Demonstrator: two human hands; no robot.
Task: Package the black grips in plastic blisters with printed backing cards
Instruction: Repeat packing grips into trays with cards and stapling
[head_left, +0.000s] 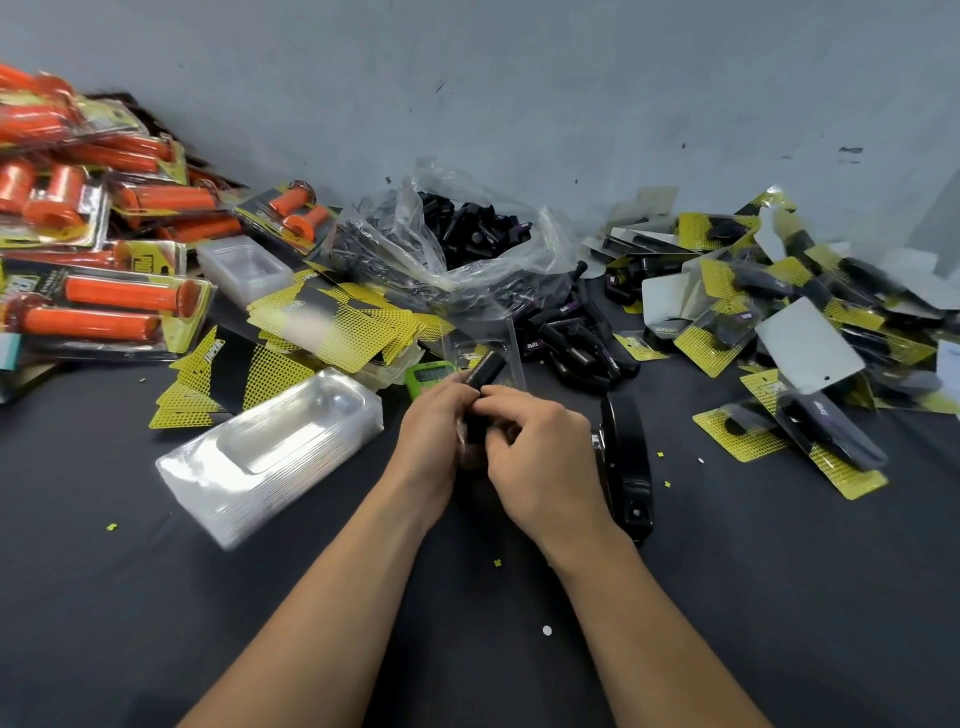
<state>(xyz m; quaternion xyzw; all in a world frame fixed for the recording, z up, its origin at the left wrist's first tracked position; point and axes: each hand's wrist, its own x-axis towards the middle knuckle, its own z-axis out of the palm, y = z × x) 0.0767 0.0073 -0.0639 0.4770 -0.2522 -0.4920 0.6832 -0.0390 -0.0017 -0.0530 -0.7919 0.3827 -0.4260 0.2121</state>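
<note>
At the middle of the table both hands meet round a black grip (484, 372) that points away from me. My left hand (435, 421) grips its left side and my right hand (535, 441) curls over its near end. A clear plastic blister (506, 345) lies just behind the grip, partly under it. Loose black grips (576, 343) are heaped behind, and more fill a clear bag (467, 228). Yellow-and-black backing cards (332, 322) are spread at the centre left. A stack of empty blisters (270, 447) sits to the left of my hands.
Packed orange grips (104, 301) pile up at the far left. Finished black-grip packs (779, 322) cover the right side. A black stapler-like tool (626, 462) lies right beside my right hand. A green timer (431, 375) sits behind my left hand. A grey wall closes the back.
</note>
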